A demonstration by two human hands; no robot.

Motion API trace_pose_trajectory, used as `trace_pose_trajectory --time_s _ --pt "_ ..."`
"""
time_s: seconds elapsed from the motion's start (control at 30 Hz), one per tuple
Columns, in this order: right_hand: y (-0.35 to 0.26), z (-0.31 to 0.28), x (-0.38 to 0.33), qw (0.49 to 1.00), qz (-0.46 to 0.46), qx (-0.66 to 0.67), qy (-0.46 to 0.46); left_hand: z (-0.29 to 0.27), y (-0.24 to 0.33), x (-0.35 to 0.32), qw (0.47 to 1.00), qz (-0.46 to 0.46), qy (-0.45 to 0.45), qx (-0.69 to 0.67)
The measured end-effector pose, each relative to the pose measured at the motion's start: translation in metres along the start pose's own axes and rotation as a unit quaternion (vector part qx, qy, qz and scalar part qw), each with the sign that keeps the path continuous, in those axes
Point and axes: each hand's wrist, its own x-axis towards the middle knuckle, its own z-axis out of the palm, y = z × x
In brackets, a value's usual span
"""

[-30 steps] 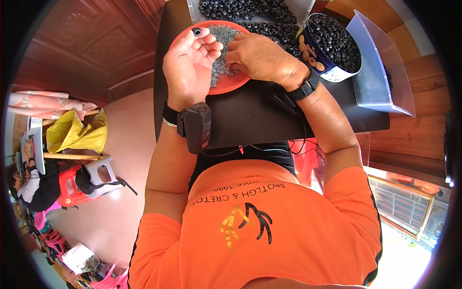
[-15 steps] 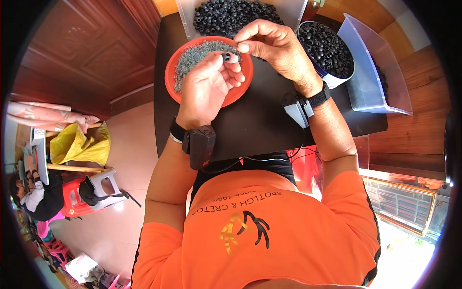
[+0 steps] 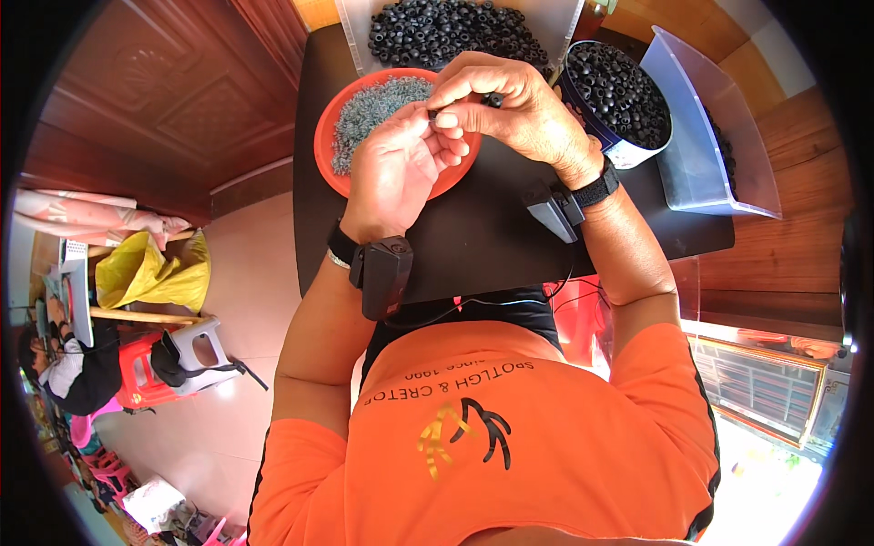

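My left hand [image 3: 401, 168] and my right hand [image 3: 505, 105] meet fingertip to fingertip above an orange bowl [image 3: 326, 150] of small grey metal parts [image 3: 373, 109]. My right hand pinches a small black ring [image 3: 492, 98] between thumb and fingers. My left fingers are closed on something tiny at the same spot; I cannot tell what it is. Both wrists carry black strapped devices. The bowl stands on a black table [image 3: 482, 237].
A clear tray of black rings [image 3: 437, 27] lies at the table's far edge. A round tub of black rings [image 3: 614, 91] stands at the right, with a clear plastic bin [image 3: 706, 136] beside it. On the floor at left are a yellow bag [image 3: 150, 273], stools and another person [image 3: 64, 373].
Both hands have drawn together and lifted slightly above the bowl. My left hand left the grey parts and came up to meet my right fingertips.
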Motion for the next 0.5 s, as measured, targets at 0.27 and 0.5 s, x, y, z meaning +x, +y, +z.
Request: trace_pose_trajectory --time_s 0.27,0.5 --pt "-0.005 0.013 0.001 0.993 -0.02 -0.097 0.062 0.01 0.004 -0.002 1.0 0.002 0.029 -0.009" --pt "-0.008 -0.002 0.002 0.964 -0.11 -0.241 0.025 0.007 -0.001 0.0 0.996 0.034 0.049 0.065"
